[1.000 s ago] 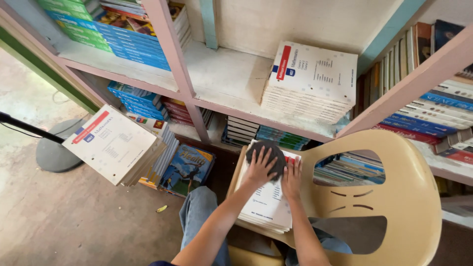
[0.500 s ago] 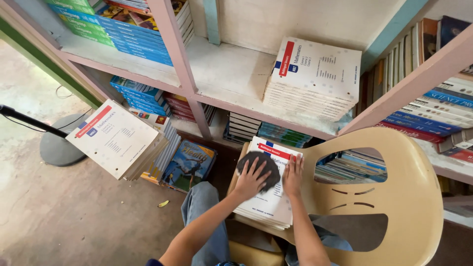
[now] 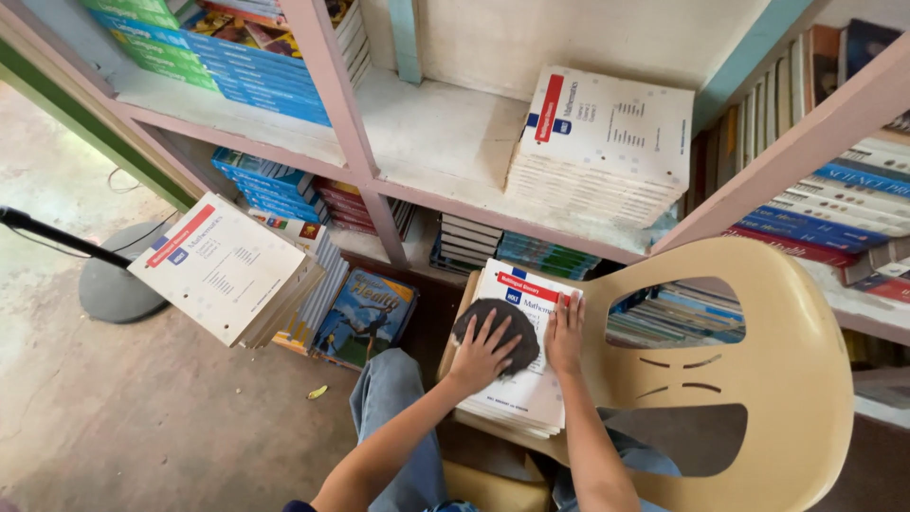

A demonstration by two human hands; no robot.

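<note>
Looks like a school book storeroom or small library: painted wooden shelves (image 3: 379,185) crammed with stacked textbooks (image 3: 602,147), more piles (image 3: 232,270) leaning on the bare concrete floor (image 3: 142,417), beside a beige plastic chair (image 3: 758,379).

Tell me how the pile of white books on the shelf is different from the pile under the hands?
The shelf pile sits up on the wooden shelf with nothing on it; the lap pile lies lower, beside the tan plastic chair. The lap pile has a dark cloth on its cover, pressed by the left hand, with the right hand flat beside it. Both piles are white books with a red stripe on the cover.
</note>
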